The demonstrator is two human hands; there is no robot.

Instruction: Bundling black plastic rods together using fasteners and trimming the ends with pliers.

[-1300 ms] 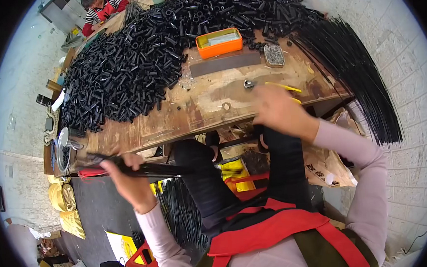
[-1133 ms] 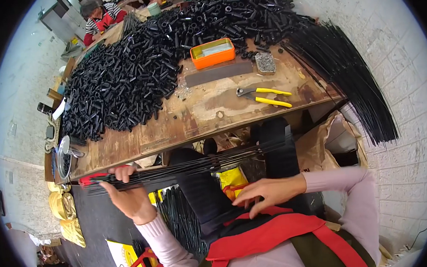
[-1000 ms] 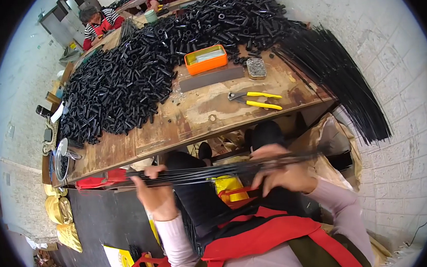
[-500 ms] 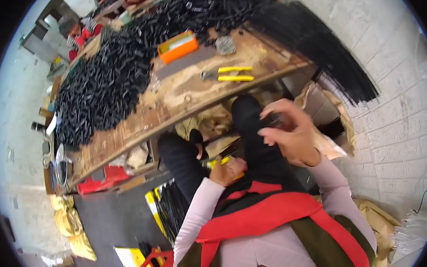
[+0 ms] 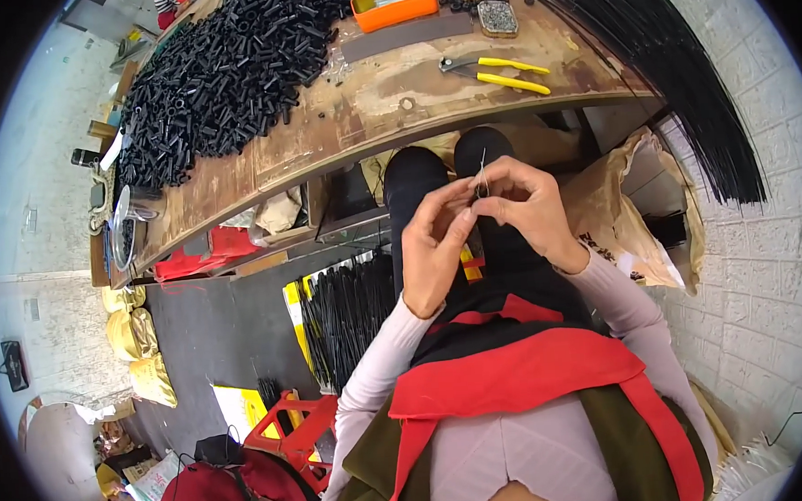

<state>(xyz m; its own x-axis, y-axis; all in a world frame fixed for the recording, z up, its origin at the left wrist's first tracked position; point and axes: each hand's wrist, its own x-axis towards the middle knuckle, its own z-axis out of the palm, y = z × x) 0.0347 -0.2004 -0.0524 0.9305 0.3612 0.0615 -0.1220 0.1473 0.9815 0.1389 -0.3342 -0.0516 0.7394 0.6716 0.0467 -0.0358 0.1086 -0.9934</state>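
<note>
Over my knees my two hands meet, fingertips almost touching. My left hand (image 5: 435,250) is pinched at the thumb and index finger. Opposite it, my right hand (image 5: 529,206) pinches as well, its fingers curled inward. Between the fingertips is a thin wire-like piece (image 5: 483,159), one end sticking up past the fingers. Something small and dark sits at its base, mostly covered by the fingers. On the bench beyond lie yellow-handled pliers (image 5: 507,72), jaws pointing left, touched by neither hand.
A large heap of short black tubes (image 5: 217,92) covers the left of the wooden bench (image 5: 365,115). Behind the pliers are an orange box (image 5: 395,10) and a small tray of metal bits (image 5: 498,19). Long black rods (image 5: 684,77) overhang the right end. A paper sack (image 5: 599,192) stands below.
My hands were apart, the right raised with a small dark thing, the left low between my knees. Now they meet at the wire-like piece. The view has shifted, and my knees are closer together.
</note>
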